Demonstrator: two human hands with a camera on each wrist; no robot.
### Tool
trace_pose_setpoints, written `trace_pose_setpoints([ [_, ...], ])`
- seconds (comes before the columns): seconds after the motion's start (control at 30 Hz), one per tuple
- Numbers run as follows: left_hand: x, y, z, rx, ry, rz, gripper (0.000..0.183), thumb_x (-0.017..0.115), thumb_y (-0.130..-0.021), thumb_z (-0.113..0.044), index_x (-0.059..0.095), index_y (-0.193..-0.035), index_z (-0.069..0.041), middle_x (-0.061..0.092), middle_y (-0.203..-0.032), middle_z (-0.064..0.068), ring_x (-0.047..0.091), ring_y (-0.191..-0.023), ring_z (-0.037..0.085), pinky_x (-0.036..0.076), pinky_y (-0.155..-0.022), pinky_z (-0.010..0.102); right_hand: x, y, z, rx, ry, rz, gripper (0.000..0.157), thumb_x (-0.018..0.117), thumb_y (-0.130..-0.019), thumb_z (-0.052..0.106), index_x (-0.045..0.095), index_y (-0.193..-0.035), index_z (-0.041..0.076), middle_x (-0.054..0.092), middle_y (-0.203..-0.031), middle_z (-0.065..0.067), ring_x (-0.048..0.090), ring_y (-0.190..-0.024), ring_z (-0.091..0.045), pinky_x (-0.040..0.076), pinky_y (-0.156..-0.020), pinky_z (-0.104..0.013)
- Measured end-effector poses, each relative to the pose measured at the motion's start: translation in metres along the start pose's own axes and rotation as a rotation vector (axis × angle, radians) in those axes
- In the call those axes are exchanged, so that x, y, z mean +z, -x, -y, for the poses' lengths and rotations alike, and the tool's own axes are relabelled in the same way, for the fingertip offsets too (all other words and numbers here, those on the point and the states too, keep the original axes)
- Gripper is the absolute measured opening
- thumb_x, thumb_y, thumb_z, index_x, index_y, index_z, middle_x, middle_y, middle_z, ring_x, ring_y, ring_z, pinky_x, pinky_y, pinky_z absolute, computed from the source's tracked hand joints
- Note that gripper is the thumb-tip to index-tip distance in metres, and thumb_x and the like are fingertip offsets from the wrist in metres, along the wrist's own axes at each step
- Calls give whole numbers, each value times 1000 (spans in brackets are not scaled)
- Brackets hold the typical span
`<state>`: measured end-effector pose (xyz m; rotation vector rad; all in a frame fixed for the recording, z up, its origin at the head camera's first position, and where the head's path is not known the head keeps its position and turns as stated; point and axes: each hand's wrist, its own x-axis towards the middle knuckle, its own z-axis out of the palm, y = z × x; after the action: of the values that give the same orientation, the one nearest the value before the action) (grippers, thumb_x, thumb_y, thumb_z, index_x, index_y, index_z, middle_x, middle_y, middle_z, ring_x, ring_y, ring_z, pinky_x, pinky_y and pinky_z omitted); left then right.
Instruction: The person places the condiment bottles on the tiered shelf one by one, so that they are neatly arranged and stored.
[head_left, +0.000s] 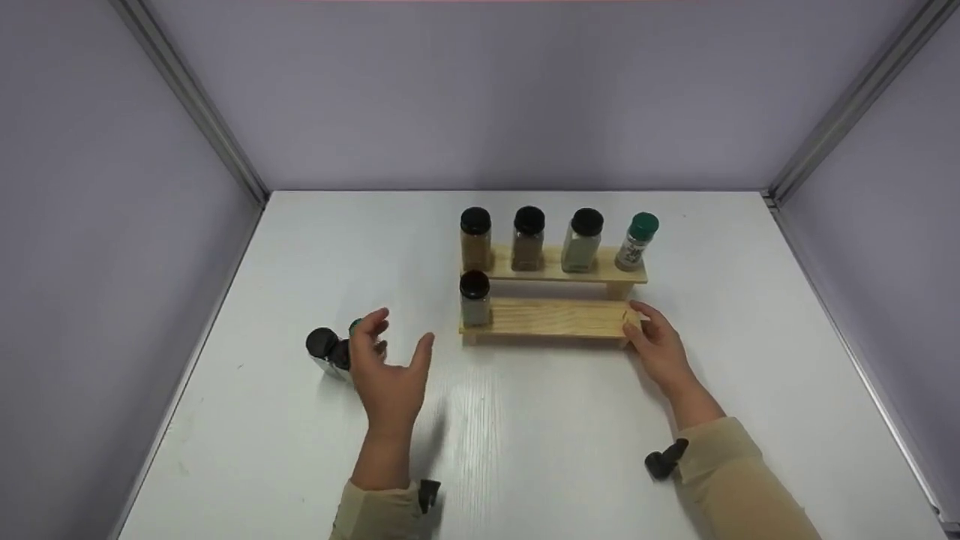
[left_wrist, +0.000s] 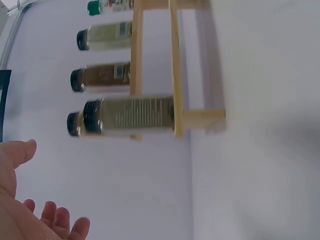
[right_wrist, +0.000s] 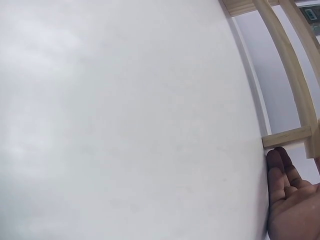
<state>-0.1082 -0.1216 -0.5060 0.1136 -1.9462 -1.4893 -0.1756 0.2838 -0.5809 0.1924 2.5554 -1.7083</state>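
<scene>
A two-tier wooden spice rack [head_left: 555, 319] stands on the white table. My right hand [head_left: 658, 349] holds the right end of its lower shelf, the thumb on top; in the right wrist view its fingers [right_wrist: 275, 162] are right at the rack's leg. My left hand [head_left: 390, 382] is raised with fingers and thumb spread and nothing between them. Beside and partly behind it are black-capped jars [head_left: 322, 343] and a green cap [head_left: 355, 326], mostly hidden by the hand. One black-capped spice jar [head_left: 475, 300] stands at the left end of the lower shelf.
On the upper shelf stand three black-capped spice jars [head_left: 527, 240] and a smaller green-capped jar [head_left: 636, 241] at the right end. Pale panels [head_left: 480, 97] enclose the table [head_left: 525, 450] at the back and both sides.
</scene>
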Motion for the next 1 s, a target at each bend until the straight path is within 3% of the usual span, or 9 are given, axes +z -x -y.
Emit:
trace_pose_setpoints([
  [0.13,-17,-3,9,29,-87,-84,55,87,-84,0,57,-130,6,59,-129,19,55,-123,30,45,-102,55,-1,0,-2,-4,-1,-10,59,62,-110,30,42,-162,8,62,-135,-26,61,-106,-10,46,-91,-18],
  [0.37,-38,0,29,-109,-228,-161,41,80,-89,3,64,-126,2,58,-139,17,48,-137,34,39,-112,55,-2,1,2,11,-37,4,58,61,-110,20,40,-162,4,63,-132,-27,61,-101,-5,47,-88,-18],
  [0.57,-41,5,41,-220,-307,-112,38,77,-92,-1,66,-128,1,55,-149,16,43,-143,39,35,-115,59,-3,17,35,11,-29,21,56,59,-110,15,39,-160,-3,60,-136,-33,60,-102,-1,48,-88,-16],
  [0.7,-42,7,45,-279,-345,-67,40,77,-92,0,67,-131,0,52,-153,14,41,-144,39,36,-114,60,-3,21,42,-2,-18,27,58,61,-110,17,39,-159,-4,61,-134,-32,61,-102,-2,48,-87,-17],
  [0.83,-44,8,46,-288,-360,-51,40,77,-92,1,67,-131,-1,52,-152,14,40,-145,39,37,-114,60,-2,20,40,-1,-22,24,58,61,-110,16,39,-159,-4,61,-135,-32,60,-102,-2,48,-88,-16],
  [1.0,-44,8,45,-303,-364,-48,40,78,-91,1,67,-129,0,52,-145,16,41,-145,39,37,-115,60,-2,6,17,10,-41,13,58,60,-110,18,39,-161,1,61,-136,-30,60,-102,-2,47,-89,-16],
])
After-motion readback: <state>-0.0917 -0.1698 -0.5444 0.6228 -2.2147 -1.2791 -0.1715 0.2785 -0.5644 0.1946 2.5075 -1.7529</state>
